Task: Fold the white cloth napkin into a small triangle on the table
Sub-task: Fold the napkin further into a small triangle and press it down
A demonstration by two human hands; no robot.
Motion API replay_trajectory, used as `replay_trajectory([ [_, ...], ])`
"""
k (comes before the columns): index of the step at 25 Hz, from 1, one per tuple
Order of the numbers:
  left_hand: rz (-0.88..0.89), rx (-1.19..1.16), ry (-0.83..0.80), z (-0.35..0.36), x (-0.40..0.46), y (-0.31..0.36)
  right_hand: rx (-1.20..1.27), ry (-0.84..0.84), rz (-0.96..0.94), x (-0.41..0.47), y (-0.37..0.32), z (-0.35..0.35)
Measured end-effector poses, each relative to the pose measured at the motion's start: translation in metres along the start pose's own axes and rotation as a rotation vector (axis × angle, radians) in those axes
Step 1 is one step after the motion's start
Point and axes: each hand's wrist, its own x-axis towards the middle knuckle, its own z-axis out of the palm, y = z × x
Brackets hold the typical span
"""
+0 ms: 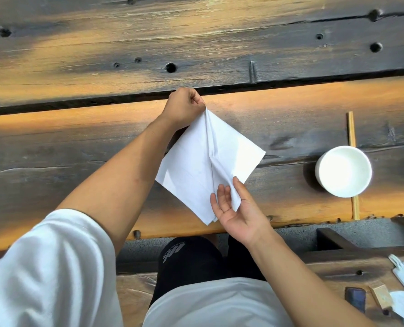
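Head view, looking down: the white cloth napkin (196,166) is stretched diamond-wise over the dark wooden bench (78,149), a ridge running between two opposite corners. The left hand (184,106) has its fingers clenched on the far corner. The right hand (237,206), palm up, pinches the near part of the ridge between thumb and fingers. Whether the cloth's middle touches the bench I cannot tell. A white bowl (343,171) stands well to the right, on a pair of chopsticks (351,131).
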Motion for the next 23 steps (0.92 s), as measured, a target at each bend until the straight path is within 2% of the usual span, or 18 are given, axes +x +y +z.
replay_trajectory([
  [5,-0.001,-0.012,0.007,0.001,0.000,-0.002,-0.132,0.045,0.027,0.000,0.004,0.005],
  [9,-0.007,-0.010,0.008,0.001,0.003,-0.004,-0.077,-0.078,0.064,-0.004,0.003,-0.004],
  [11,-0.006,0.007,0.014,0.001,0.003,-0.005,-0.119,-0.121,0.011,-0.003,-0.001,-0.008],
  [14,0.019,0.023,0.036,0.005,0.001,-0.006,-0.566,-0.171,-0.264,0.003,-0.005,-0.016],
  [18,0.022,0.005,0.086,0.009,-0.002,-0.005,-1.064,-0.009,-0.635,0.014,-0.011,-0.029],
  [20,0.012,0.019,0.109,0.009,-0.002,-0.002,-1.268,0.076,-0.743,0.021,-0.013,-0.034],
  [23,-0.014,0.042,0.124,0.011,0.000,0.003,-1.529,0.180,-0.800,0.027,-0.007,-0.034],
])
